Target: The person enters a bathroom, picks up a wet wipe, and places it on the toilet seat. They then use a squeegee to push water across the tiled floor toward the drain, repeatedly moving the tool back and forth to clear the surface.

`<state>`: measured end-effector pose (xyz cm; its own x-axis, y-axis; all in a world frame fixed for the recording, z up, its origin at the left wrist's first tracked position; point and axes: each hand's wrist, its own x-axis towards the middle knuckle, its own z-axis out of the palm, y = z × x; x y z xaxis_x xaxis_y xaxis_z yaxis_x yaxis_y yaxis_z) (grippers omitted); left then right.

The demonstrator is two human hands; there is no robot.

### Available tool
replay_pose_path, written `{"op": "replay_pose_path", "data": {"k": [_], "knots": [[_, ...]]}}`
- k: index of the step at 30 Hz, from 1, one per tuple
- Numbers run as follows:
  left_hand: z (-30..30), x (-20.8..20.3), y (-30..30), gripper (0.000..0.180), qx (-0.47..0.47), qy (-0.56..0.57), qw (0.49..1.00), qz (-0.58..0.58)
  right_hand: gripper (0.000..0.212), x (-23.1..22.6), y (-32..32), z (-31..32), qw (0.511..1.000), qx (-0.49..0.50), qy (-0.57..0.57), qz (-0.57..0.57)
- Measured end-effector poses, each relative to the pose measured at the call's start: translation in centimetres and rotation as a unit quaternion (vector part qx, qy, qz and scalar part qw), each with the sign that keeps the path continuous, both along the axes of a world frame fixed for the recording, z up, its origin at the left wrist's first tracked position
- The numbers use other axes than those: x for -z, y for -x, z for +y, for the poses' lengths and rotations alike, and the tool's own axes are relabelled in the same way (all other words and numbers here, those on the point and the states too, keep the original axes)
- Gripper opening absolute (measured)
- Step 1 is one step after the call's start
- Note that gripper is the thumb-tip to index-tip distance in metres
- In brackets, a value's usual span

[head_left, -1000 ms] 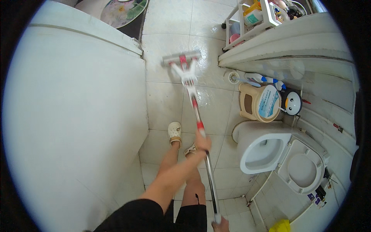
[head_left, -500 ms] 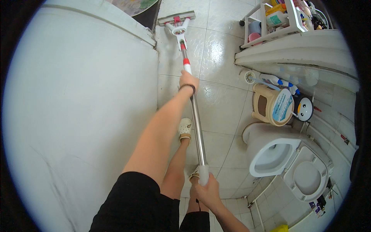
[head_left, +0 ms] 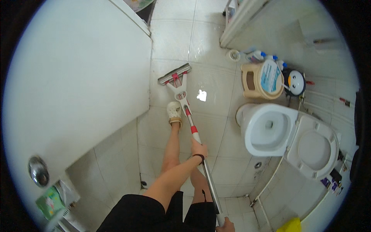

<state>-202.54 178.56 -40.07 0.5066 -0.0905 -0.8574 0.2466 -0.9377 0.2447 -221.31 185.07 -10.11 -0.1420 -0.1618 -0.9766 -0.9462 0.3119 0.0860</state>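
Note:
A sponge mop (head_left: 207, 178) slants across the view, its grey head (head_left: 174, 74) resting on the wet-looking white floor tiles. Closed around the pole just below the red-and-white collar is my left hand (head_left: 199, 148), with a dark band at its wrist. At the lower edge my right hand (head_left: 226, 225) grips the pole's end, partly cut off by the frame. The mop head lies just beyond my cream clog (head_left: 174, 112).
A white door (head_left: 85, 69) with a round metal knob (head_left: 38, 171) fills the left. On the right stand a toilet (head_left: 270, 129) with its lid up, a beige step stool (head_left: 252, 81), a penguin-faced bin (head_left: 296, 82) and several bottles (head_left: 256, 56).
Both hands have drawn the mop back toward me, its head now nearer my foot. The view has shifted: more of the door shows, and less of the white cart.

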Motion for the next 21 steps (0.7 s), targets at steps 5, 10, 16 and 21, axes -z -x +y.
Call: {"op": "replay_pose_path", "data": {"k": [5, 10, 16, 21], "knots": [[7.2, -6.6, 11.0, 0.038, 0.072, -0.059, 0.995, 0.035, 0.046, -5.3, 10.6, 8.1, 0.996, 0.009, -0.026, 0.079], [17.9, -5.4, 22.7, 0.043, 0.127, -0.026, 0.99, -0.046, 0.048, -8.3, 17.7, 14.3, 0.992, 0.066, -0.05, 0.092], [15.9, -6.0, 17.6, 0.05, 0.105, -0.005, 0.987, 0.121, 0.049, -5.7, 19.2, 20.1, 0.988, 0.153, -0.028, 0.009], [6.3, 4.4, 4.1, 0.054, 0.177, 0.169, 0.965, -0.1, 0.037, 7.1, 6.0, 14.6, 0.989, -0.047, 0.127, -0.067]]}}
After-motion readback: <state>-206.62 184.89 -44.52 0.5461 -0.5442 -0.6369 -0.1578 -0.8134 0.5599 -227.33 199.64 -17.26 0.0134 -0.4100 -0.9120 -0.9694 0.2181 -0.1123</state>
